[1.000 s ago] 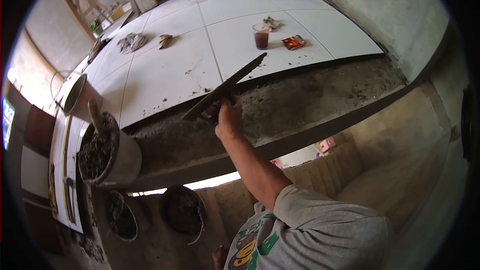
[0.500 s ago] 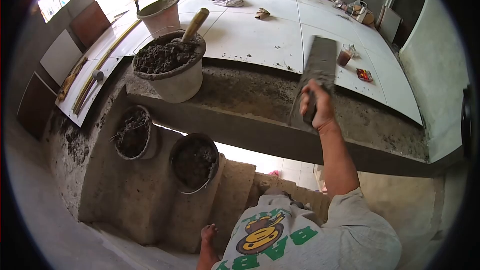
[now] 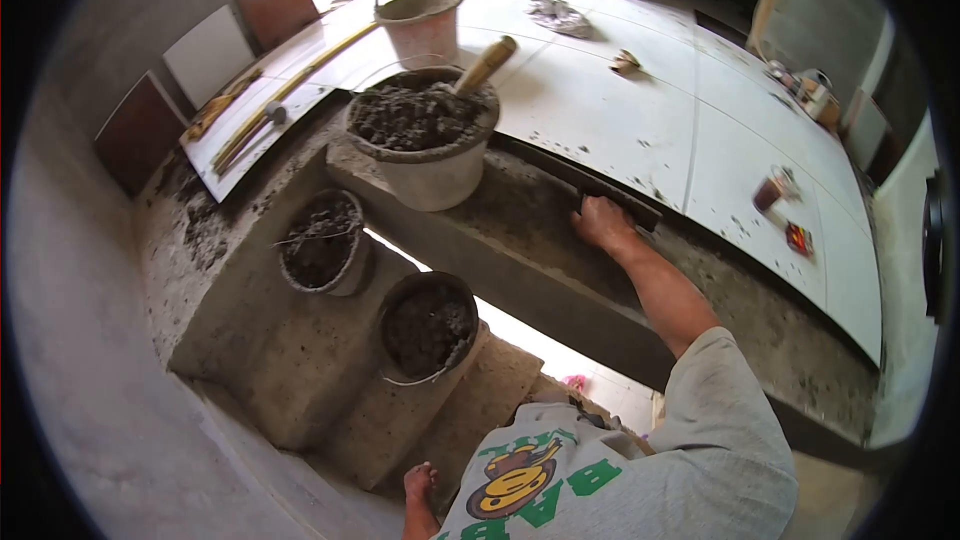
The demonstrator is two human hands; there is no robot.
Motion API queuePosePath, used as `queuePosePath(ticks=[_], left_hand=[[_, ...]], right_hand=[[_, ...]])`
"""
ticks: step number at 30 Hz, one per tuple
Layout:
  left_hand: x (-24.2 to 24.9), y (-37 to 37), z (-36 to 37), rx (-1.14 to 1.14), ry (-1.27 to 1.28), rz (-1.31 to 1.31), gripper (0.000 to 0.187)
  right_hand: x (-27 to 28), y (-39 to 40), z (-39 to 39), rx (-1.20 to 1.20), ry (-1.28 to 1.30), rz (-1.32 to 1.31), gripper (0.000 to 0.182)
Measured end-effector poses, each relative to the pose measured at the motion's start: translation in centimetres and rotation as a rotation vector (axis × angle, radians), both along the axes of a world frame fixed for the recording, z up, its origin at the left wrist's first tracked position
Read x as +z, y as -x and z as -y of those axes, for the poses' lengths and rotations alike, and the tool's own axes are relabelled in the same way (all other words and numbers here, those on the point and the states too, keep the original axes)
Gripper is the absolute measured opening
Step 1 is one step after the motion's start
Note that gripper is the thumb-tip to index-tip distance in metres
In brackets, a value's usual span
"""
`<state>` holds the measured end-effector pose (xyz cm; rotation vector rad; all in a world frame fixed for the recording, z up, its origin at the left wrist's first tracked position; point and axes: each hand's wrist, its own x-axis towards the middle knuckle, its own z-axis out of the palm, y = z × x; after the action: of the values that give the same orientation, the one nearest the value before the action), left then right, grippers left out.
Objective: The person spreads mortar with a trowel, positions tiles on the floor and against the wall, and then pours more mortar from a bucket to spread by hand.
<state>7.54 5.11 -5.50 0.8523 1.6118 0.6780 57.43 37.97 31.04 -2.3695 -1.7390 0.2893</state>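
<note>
My right hand (image 3: 604, 222) grips the handle of a long plastering float (image 3: 643, 210). The float is turned nearly edge-on and lies at the rough concrete ledge (image 3: 550, 230), close along the edge of the white tiles. My left hand (image 3: 421, 481) hangs low beside my shirt, fingers curled, with nothing visible in it. Left of the float, a bucket of mortar (image 3: 440, 175) stands on the ledge, with a wooden-handled tool (image 3: 486, 65) stuck in the mortar. Below it, two more mortar buckets, a smaller one (image 3: 352, 265) and a dark one (image 3: 428, 325), rest on the concrete steps.
White floor tiles (image 3: 640, 120) spread beyond the ledge. On them are an emptier bucket (image 3: 420, 30), a hammer (image 3: 272, 114), a crumpled cloth (image 3: 558, 17), a glass of dark drink (image 3: 770, 190) and a small red packet (image 3: 799, 238). A bright gap (image 3: 520, 330) opens below the ledge.
My right hand has brought the float down from above the tiles and turned it along the ledge, nearer the mortar bucket. The view has swung, shifting the surroundings rightward.
</note>
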Motion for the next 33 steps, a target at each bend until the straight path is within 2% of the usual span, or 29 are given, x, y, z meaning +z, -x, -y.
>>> queuePosePath(ticks=[2, 4, 5, 7, 10, 11, 13, 17, 19, 22, 24, 26, 30, 32, 33], left_hand=[[3.7, -3.2, 0.2, 0.018, 0.096, -0.125, 0.018], [6.8, -6.1, -0.1, 0.413, 0.450, 0.028, 0.022], [6.5, -6.7, 0.7, 0.465, 0.456, 0.033, 0.022], [6.2, -8.7, 1.6, 0.386, 0.411, -0.081, 0.025], [9.1, -13.2, 1.8, 0.523, 0.504, -0.068, 0.027], [8.0, -13.8, 2.9, 0.540, 0.524, -0.066, 0.027], [4.8, -14.3, 4.3, 0.488, 0.315, -0.251, 0.026], [2.7, -12.1, 3.3, 0.454, 0.378, -0.270, 0.030], [1.7, -10.5, 2.0, 0.169, 0.457, -0.379, 0.034], [6.3, -11.4, -2.2, 0.143, 0.402, -0.481, 0.039], [8.2, -12.6, -4.2, 0.148, 0.362, -0.582, 0.038], [10.0, -12.8, -5.4, 0.145, 0.325, -0.689, 0.037], [13.4, -12.6, -7.3, 0.325, 0.316, -0.731, 0.035], [13.8, -11.7, -6.9, 0.419, 0.327, -0.716, 0.034], [13.7, -10.9, -6.5, 0.453, 0.316, -0.711, 0.034]], right_hand=[[-0.8, -0.1, -2.2, 0.016, 0.063, 0.011, 0.040], [-2.0, -0.4, -4.2, 0.049, 0.095, 0.004, 0.041], [-2.2, -0.5, -4.8, 0.054, 0.097, -0.003, 0.042], [-1.9, -0.7, -5.5, 0.095, 0.106, -0.004, 0.042], [-1.5, -1.1, -6.0, 0.104, 0.107, 0.028, 0.042], [-1.4, -1.3, -6.0, 0.109, 0.101, 0.049, 0.042], [-0.3, -1.6, -5.5, 0.117, 0.086, 0.068, 0.041], [1.6, -4.3, -3.1, 0.230, 0.028, 0.032, 0.040], [4.6, -4.6, -1.0, 0.223, 0.055, -0.023, 0.041], [6.2, -4.4, 2.3, 0.193, -0.026, -0.064, 0.042], [1.9, -4.6, 3.6, 0.242, 0.006, 0.028, 0.043], [0.9, -4.3, 4.5, 0.284, 0.044, 0.114, 0.043], [4.1, -3.3, 5.5, 0.265, 0.051, 0.127, 0.042], [4.5, -3.1, 5.9, 0.215, -0.073, 0.042, 0.040], [4.1, -2.6, 6.2, 0.206, -0.071, 0.085, 0.038]])
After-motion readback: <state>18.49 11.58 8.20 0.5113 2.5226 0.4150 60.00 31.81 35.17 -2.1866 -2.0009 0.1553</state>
